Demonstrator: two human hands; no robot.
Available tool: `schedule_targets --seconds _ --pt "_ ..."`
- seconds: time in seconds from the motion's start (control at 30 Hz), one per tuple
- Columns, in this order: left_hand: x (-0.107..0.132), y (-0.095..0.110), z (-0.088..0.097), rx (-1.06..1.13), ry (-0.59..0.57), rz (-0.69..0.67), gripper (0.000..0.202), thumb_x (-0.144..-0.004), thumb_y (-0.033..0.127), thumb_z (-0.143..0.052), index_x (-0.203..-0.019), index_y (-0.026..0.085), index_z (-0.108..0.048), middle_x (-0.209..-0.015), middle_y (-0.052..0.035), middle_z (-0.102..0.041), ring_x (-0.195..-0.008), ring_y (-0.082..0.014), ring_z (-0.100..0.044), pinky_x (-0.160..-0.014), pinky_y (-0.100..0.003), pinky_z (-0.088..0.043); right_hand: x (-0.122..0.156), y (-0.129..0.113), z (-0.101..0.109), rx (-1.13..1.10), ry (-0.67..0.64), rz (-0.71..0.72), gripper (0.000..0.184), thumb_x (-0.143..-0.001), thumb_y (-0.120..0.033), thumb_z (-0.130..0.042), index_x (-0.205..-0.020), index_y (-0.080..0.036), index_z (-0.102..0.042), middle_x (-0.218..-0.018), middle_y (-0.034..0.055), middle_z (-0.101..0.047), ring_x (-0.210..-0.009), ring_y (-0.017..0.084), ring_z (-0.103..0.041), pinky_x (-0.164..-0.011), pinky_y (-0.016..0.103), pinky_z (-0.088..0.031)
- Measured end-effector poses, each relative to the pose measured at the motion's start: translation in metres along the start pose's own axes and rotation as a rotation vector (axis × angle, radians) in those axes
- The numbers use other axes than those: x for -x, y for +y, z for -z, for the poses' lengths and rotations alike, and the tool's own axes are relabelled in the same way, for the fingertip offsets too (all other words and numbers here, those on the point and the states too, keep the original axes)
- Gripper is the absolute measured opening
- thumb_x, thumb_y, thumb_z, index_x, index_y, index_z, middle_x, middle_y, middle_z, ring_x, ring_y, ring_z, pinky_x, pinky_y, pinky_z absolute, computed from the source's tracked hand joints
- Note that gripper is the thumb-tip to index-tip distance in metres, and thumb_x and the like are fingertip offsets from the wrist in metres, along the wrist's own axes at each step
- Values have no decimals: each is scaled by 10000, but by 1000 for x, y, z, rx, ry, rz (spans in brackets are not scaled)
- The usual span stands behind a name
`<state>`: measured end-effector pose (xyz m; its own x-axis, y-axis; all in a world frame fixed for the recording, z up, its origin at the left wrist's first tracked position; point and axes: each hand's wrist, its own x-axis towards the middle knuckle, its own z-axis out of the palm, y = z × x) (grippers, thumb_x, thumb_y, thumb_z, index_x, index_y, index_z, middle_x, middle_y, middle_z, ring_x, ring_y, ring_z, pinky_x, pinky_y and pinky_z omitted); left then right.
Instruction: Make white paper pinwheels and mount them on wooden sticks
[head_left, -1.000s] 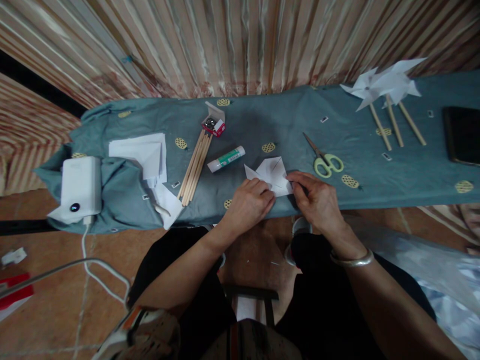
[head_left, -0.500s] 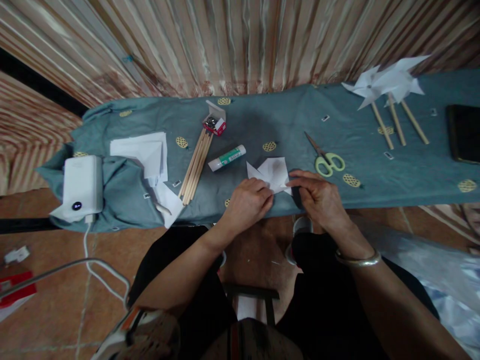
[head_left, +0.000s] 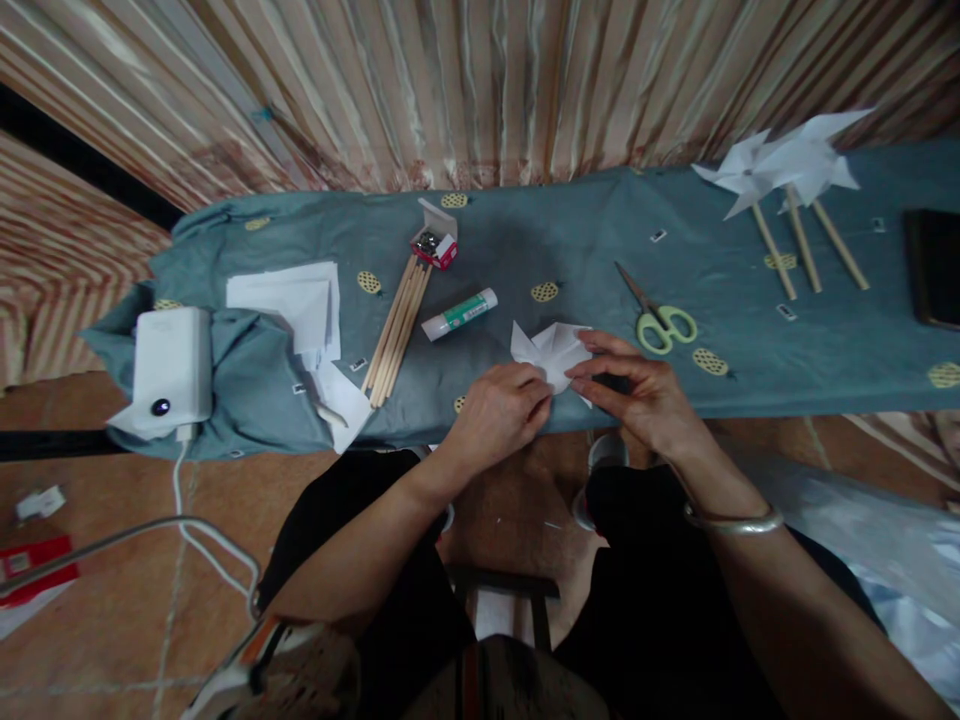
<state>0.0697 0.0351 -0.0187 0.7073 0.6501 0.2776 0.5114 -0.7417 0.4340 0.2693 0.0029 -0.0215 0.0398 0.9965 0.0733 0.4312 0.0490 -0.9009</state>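
Between my hands, close to the table's front edge, is a white paper pinwheel (head_left: 553, 352) with its corners bent up and no stick on it. My left hand (head_left: 501, 415) is closed on its near left part, the fingertips partly hidden. With thumb and fingers, my right hand (head_left: 634, 390) grips the right side of the paper. A glue stick (head_left: 459, 314) with a green label lies just beyond my left hand. To the right of the pinwheel rest scissors (head_left: 657, 318) with light green handles.
Several wooden sticks (head_left: 397, 330) lie beside an open small red box (head_left: 435, 246) of metal pins. White paper sheets (head_left: 322, 300) and a white power bank (head_left: 172, 365) are at left. Finished pinwheels on sticks (head_left: 799, 170) and a dark phone (head_left: 934, 265) lie at right.
The pinwheel has turned slightly, and its right part now bends up under my right fingers. My right hand's fingers have moved onto its upper right corner. The view has shifted a little.
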Motion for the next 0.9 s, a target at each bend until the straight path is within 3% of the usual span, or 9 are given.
schedule_targets --seconds 0.23,0.5,0.9 --pt "0 0 0 6 -26 26 172 -913 215 -501 -905 159 -663 -923 -62 -669 -894 -186 -625 -817 -319 -496 -1 2 -6 100 52 -1 93 -753 -337 -695 -762 -246 -708 -1265 57 -629 -1147 260 -598 -1017 485 -448" --pt "2 3 1 6 -42 52 236 -922 210 -488 -1112 150 -615 -935 -62 -683 -899 -197 -618 -815 -338 -500 -3 1 -13 265 86 33 69 -751 -289 -667 -763 -234 -708 -1275 79 -619 -1156 295 -572 -999 514 -440" --pt "1 1 0 -6 -66 -7 218 -931 206 -481 -978 148 -685 -938 -70 -673 -917 -199 -596 -823 -339 -489 -6 -2 -23 371 152 31 30 -723 -232 -674 -701 -245 -689 -1239 67 -633 -1119 303 -582 -958 521 -477"
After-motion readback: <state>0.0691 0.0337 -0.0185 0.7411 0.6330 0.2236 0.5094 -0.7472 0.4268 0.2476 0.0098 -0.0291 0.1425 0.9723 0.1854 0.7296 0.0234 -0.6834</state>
